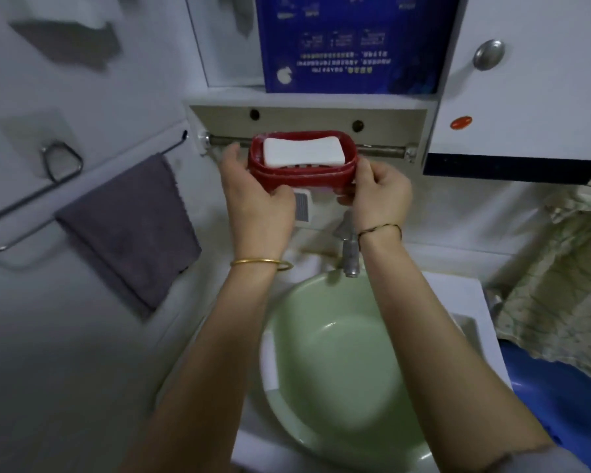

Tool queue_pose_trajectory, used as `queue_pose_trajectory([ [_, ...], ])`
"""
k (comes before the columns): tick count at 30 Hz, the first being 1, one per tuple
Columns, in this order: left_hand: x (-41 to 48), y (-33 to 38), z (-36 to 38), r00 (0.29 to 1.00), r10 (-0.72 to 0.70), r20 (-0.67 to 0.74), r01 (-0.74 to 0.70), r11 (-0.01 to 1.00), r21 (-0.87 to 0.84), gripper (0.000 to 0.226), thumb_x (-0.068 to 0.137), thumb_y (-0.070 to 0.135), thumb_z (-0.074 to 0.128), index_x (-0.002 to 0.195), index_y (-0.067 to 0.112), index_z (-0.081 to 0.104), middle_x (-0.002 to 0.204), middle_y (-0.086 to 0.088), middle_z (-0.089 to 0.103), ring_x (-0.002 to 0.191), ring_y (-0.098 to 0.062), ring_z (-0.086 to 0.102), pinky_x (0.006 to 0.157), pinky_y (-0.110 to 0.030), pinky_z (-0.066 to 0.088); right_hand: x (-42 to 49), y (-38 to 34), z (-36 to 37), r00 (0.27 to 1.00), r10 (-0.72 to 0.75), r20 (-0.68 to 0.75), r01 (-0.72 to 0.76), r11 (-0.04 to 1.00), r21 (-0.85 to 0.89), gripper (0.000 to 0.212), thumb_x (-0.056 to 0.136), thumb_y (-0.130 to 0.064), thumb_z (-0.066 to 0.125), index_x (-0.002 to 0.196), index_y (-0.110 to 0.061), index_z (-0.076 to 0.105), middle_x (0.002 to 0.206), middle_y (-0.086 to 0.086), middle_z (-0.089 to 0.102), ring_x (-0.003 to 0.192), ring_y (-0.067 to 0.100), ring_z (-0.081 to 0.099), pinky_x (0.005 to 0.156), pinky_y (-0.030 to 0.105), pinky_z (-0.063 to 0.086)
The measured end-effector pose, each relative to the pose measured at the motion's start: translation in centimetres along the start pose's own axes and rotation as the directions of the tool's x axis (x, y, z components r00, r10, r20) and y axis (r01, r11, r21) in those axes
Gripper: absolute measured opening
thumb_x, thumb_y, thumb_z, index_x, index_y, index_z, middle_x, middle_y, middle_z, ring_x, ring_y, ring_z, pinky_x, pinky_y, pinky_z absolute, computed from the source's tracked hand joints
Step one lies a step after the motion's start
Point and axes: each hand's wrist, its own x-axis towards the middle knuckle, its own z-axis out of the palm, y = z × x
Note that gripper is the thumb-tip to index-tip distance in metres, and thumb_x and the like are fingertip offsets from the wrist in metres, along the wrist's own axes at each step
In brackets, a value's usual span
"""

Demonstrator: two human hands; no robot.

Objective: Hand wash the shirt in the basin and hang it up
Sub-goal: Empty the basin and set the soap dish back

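**Ana:** White walls and a white cabinet (pixel 526 80) fill the top of the frame, over a narrow washstand (pixel 458 288) at lower centre. How far along does the wash look?

**Ben:** Barely begun, I'd judge. A pale green round plastic basin (pixel 338 370) sits on the stand under the grey metal tap (pixel 350 257), and it looks dry and holds nothing.

**Ana:** And the hands?

**Ben:** Both are up at centre frame. The left hand (pixel 256 199) and the right hand (pixel 379 196) each curl round an end of a red oval plastic soap dish (pixel 301 174) carrying a white bar of soap (pixel 302 151), just in front of a metal rail (pixel 382 151).

**Ana:** Where's the shirt?

**Ben:** I can't pick it out for certain. A pale patterned cloth (pixel 553 278) hangs at the right edge, and a grey towel (pixel 130 230) drapes a wall bar at left; whether the patterned cloth is the shirt, I can't tell.

**Ana:** So what's left?

**Ben:** Seemingly everything: filling, soaping, scrubbing, rinsing, hanging.
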Motion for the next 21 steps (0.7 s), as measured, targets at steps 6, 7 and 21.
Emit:
queue_pose_trajectory([
  [6,4.5,1.2,0.0,0.992,0.123,-0.007,-0.122,0.989,0.085,0.101,0.067,0.007,0.075,0.147,0.012,0.013,0.127,0.004,0.027,0.127,-0.015,0.038,0.108,-0.027,0.037,3.2,-3.7,4.8,0.998,-0.042,0.037,0.041,0.999,0.022,0.031,0.096,-0.018,0.048,0.071,-0.010,0.064,0.071,0.009,0.068,0.067,0.022,0.067,0.069,0.042,0.058],
  [7,5.2,1.5,0.2,0.991,0.130,-0.012,-0.128,0.987,0.099,0.105,0.068,0.006,0.077,0.148,0.014,0.010,0.129,0.001,0.026,0.127,-0.014,0.036,0.108,-0.024,0.036,3.8,-4.2,5.6,0.998,-0.046,0.043,0.046,0.999,0.017,0.031,0.096,-0.018,0.048,0.070,-0.011,0.063,0.072,0.008,0.068,0.069,0.021,0.067,0.071,0.041,0.058],
  [21,12.7,-2.1,1.0,0.972,0.084,-0.217,-0.055,0.989,0.140,0.110,0.071,0.010,0.080,0.149,0.009,0.002,0.145,-0.012,0.022,0.135,-0.020,0.028,0.100,-0.012,0.023,7.1,-4.6,12.7,0.976,-0.044,0.212,0.049,0.999,-0.017,0.035,0.099,-0.021,0.044,0.065,-0.017,0.052,0.079,0.008,0.068,0.074,0.020,0.067,0.074,0.036,0.057],
])
